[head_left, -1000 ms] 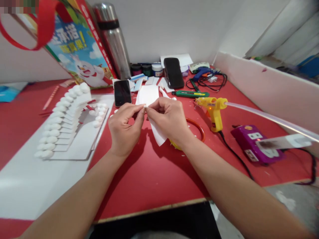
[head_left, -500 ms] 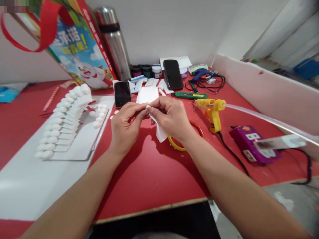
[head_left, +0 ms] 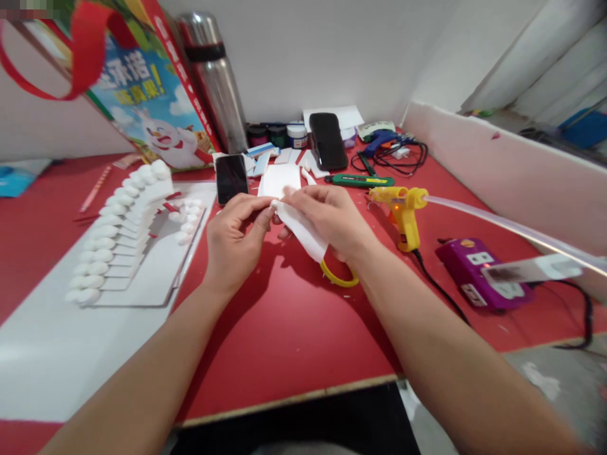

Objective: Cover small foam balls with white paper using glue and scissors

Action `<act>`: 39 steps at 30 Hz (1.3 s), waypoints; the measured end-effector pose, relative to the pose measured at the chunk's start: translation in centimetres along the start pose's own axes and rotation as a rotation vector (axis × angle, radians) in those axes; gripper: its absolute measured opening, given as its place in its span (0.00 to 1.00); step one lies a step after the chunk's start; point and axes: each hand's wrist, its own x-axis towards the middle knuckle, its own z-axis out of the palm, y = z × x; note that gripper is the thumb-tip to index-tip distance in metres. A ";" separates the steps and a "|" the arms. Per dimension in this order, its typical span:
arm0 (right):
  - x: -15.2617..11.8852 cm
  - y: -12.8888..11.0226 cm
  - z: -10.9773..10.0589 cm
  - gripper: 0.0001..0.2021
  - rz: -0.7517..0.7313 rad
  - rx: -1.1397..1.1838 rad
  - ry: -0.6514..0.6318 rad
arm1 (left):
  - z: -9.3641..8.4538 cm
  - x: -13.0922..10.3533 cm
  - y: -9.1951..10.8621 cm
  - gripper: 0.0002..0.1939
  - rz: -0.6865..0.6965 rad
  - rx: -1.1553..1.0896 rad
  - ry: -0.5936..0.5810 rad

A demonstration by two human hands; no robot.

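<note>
Between my hands, over the middle of the red table, is a white strip of thin material point(head_left: 306, 235). My left hand point(head_left: 239, 240) pinches its small bunched end between thumb and forefinger. The fingers of my right hand point(head_left: 329, 218) are closed on the strip's upper edge, and its loose part hangs down to the right over a yellow ring point(head_left: 339, 278). To the left, a curved white stepped model point(head_left: 130, 253) edged with white rounded pieces lies on a white sheet point(head_left: 42, 354).
A yellow glue gun point(head_left: 403, 215) stands right of my right hand, near a purple power socket box point(head_left: 484, 275). Behind are a phone point(head_left: 231, 179), a black case point(head_left: 328, 142), a green cutter point(head_left: 363, 181), a steel flask point(head_left: 215, 88) and a printed bag point(head_left: 152, 101).
My right hand has turned and slid along the strip, which now lies more spread out, down and to the right. My left hand has shifted slightly left, still pinching.
</note>
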 end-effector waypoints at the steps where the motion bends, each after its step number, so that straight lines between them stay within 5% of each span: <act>1: 0.1 -0.2 -0.2 0.17 0.089 0.105 -0.040 | 0.0 0.0 0.0 0.07 -0.017 -0.011 -0.003; 4: 0.3 -0.5 -0.8 0.20 0.257 0.280 -0.180 | -0.1 0.2 -0.1 0.07 -0.033 -0.037 -0.011; 7: 0.3 -0.3 -0.8 0.14 0.254 0.241 -0.194 | -0.2 0.2 -0.4 0.07 -0.032 -0.044 -0.007; 12: 0.1 0.5 0.0 0.09 -0.031 -0.076 -0.002 | -0.1 0.2 -0.4 0.07 -0.117 -0.097 -0.010; 16: -0.4 1.1 0.5 0.07 -0.394 -0.604 0.170 | 0.5 0.0 -0.2 0.07 -0.210 -0.191 0.034; 19: -0.7 1.2 0.7 0.05 -0.482 -0.815 0.223 | 0.7 -0.1 -0.3 0.06 -0.205 -0.203 0.059; 22: -0.5 0.9 0.6 0.07 -0.325 -0.544 0.132 | 0.4 0.0 -0.7 0.06 -0.159 -0.169 0.019; 26: 0.2 0.0 -0.3 0.19 0.129 0.114 -0.148 | -0.2 0.2 -0.9 0.06 -0.116 -0.127 -0.012; 30: 0.5 -0.4 -1.2 0.20 0.411 0.408 -0.361 | -0.4 0.4 -0.7 0.06 -0.076 -0.117 -0.022; 39: 0.1 -0.2 -0.8 0.09 0.328 0.389 -0.283 | -0.5 0.6 -0.7 0.07 -0.087 -0.151 -0.044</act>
